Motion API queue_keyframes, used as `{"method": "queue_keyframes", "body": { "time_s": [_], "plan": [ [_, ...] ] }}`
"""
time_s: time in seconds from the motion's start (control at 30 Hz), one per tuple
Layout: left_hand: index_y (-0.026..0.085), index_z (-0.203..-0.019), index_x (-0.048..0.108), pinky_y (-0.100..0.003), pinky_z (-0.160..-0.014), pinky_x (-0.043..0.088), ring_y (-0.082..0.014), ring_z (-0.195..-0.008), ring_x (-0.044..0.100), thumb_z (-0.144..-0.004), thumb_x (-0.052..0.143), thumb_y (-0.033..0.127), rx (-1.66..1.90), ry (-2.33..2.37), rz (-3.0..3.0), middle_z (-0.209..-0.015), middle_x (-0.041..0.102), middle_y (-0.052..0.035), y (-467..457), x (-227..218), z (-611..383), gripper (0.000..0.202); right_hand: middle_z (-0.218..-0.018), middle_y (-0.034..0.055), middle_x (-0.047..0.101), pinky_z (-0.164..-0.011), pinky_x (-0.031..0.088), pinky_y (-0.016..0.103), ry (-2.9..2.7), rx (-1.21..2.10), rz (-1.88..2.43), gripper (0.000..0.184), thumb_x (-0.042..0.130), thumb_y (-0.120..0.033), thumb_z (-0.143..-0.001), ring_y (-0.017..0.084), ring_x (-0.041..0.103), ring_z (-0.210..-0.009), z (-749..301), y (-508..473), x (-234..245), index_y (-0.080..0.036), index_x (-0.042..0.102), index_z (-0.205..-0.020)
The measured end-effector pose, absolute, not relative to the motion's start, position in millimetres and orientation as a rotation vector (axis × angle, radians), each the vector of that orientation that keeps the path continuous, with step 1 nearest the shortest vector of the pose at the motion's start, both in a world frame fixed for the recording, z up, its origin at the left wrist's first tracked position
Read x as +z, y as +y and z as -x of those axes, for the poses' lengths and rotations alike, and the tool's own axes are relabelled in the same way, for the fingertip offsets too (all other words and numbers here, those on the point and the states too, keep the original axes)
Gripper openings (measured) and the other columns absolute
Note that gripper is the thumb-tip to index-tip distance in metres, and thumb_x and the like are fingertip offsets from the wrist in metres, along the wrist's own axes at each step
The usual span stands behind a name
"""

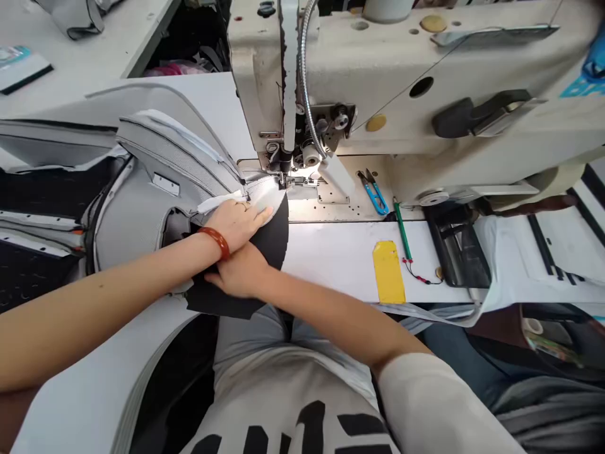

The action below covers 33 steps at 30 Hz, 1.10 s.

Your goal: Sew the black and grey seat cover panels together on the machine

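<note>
My left hand (pixel 239 221), with a red bangle on its wrist, lies flat with fingers stretched over a grey fabric piece (pixel 155 183) beside the sewing machine's needle (pixel 282 180). Below it, my right hand (pixel 241 271) presses on a black curved fabric panel (pixel 274 236), its fingers partly hidden under my left wrist. The grey padded piece, edged with white binding, bulges up to the left of the needle. The cream sewing machine (pixel 401 82) fills the upper right, its lamp lighting the needle plate.
Blue thread snips (pixel 375 195), a green pen (pixel 403 233) and a yellow tag (pixel 388 271) lie on the white table (pixel 331 252) right of the needle. More grey and black fabric pieces (pixel 42 189) pile at the left. A black tray (pixel 456 249) sits at the right.
</note>
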State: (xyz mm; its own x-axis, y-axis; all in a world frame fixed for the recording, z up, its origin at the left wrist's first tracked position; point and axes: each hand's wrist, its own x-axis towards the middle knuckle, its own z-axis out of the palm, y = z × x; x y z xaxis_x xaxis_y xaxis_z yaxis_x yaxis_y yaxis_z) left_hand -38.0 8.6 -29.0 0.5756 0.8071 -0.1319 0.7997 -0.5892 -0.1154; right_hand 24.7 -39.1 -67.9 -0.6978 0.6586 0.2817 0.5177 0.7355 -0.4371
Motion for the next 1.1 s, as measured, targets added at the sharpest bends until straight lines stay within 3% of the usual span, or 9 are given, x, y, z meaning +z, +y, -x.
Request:
{"method": "queue_keyframes", "body": {
  "time_s": [0.07, 0.13, 0.37, 0.53, 0.87, 1.1],
  "plan": [
    [0.020, -0.128, 0.058, -0.038, -0.073, 0.041, -0.0257, -0.092, 0.058, -0.092, 0.036, 0.009, 0.371, -1.298, 2.715, -0.098, 0.064, -0.0113, 13, -24, 40, 0.044, -0.143, 0.0220, 0.053, -0.117, 0.030, 0.057, -2.610, 0.439, 0.816, 0.070, 0.059, -0.059, -0.088, 0.035, 0.043, -0.138, -48, -65, -72, -0.008, 0.056, -0.136],
    [0.021, -0.126, 0.061, -0.037, -0.071, 0.040, -0.0234, -0.090, 0.056, -0.095, 0.036, 0.012, 0.460, -1.229, 2.676, -0.101, 0.063, -0.0093, 16, -19, 36, 0.041, -0.148, 0.0219, 0.047, -0.118, 0.023, 0.061, -2.662, 0.448, 0.795, 0.074, 0.055, -0.062, -0.090, 0.037, 0.036, -0.142, -60, -79, -73, -0.011, 0.048, -0.144],
    [0.025, -0.122, 0.065, -0.034, -0.063, 0.032, -0.0197, -0.078, 0.054, -0.094, 0.036, 0.009, 0.449, -1.513, 2.649, -0.097, 0.063, -0.0059, 10, -21, 7, 0.043, -0.143, 0.0179, 0.054, -0.113, 0.035, 0.050, -2.732, 0.566, 0.806, 0.052, 0.046, -0.048, -0.098, 0.031, 0.046, -0.136, -47, -68, -76, -0.012, 0.055, -0.135],
    [0.023, -0.116, 0.066, -0.034, -0.064, 0.031, -0.0200, -0.080, 0.055, -0.092, 0.034, 0.005, 0.449, -1.554, 2.608, -0.097, 0.062, -0.0066, 18, -25, -1, 0.044, -0.147, 0.0174, 0.050, -0.118, 0.031, 0.046, -2.696, 0.526, 0.824, 0.056, 0.048, -0.045, -0.098, 0.031, 0.039, -0.141, -45, -58, -79, -0.007, 0.051, -0.138],
    [0.019, -0.110, 0.066, -0.035, -0.071, 0.033, -0.0217, -0.085, 0.054, -0.095, 0.034, 0.010, 0.233, -1.680, 2.540, -0.095, 0.062, -0.0086, 41, -37, -13, 0.037, -0.149, 0.0145, 0.048, -0.120, 0.028, 0.042, -2.622, 0.472, 0.800, 0.057, 0.045, -0.043, -0.099, 0.030, 0.039, -0.139, -50, -26, -81, -0.008, 0.045, -0.143],
    [0.017, -0.082, 0.068, -0.034, -0.072, 0.035, -0.0219, -0.084, 0.055, -0.088, 0.033, 0.006, 0.140, -1.513, 2.564, -0.084, 0.061, -0.0100, 60, -43, -14, 0.037, -0.151, 0.0131, 0.045, -0.120, 0.028, 0.046, -2.631, 0.431, 0.798, 0.057, 0.050, -0.045, -0.095, 0.032, 0.036, -0.141, -55, -3, -82, -0.013, 0.047, -0.141]
  ]
}}
